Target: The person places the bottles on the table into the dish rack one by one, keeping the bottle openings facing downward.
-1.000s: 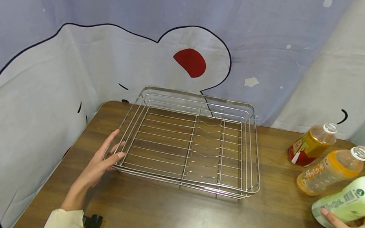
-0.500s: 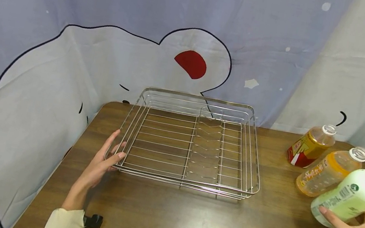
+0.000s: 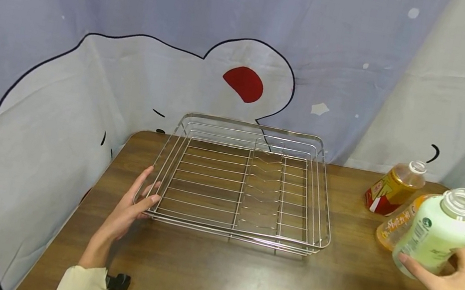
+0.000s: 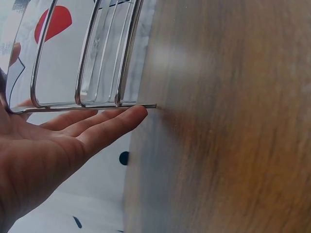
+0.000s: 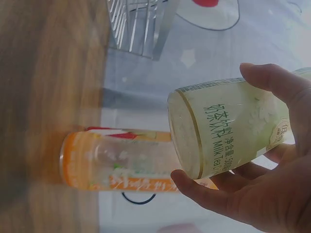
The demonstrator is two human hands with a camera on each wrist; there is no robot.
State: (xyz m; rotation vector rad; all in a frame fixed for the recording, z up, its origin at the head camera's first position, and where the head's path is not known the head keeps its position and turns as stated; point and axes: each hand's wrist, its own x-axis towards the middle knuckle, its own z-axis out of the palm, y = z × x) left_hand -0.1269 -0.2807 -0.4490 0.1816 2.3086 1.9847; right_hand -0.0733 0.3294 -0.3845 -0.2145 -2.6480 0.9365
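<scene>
My right hand [image 3: 461, 287] grips a pale green milk tea bottle [image 3: 437, 233] round its body at the right side. In the right wrist view its base is raised off the table, level with the upper part of an orange-labelled bottle [image 5: 131, 165] behind it. The milk tea bottle leans, its uncapped mouth toward the upper right in the head view. At the left, my left hand [image 3: 123, 211] holds the front left corner of a metal wire dish rack [image 3: 241, 192]. Its thumb lies over the rim, and the other fingers lie along the outside, as the left wrist view shows.
Behind the milk tea bottle, the orange-labelled bottle is partly hidden. A bottle with a red and yellow label [image 3: 394, 188] stands farther back. The wooden table [image 3: 211, 278] ends at a printed curtain [image 3: 205, 85] behind the rack and along the left.
My right hand has lifted the milk tea bottle and carried it a little left, tipping it more upright, so it covers more of the orange-labelled bottle. The left hand and dish rack stay put.
</scene>
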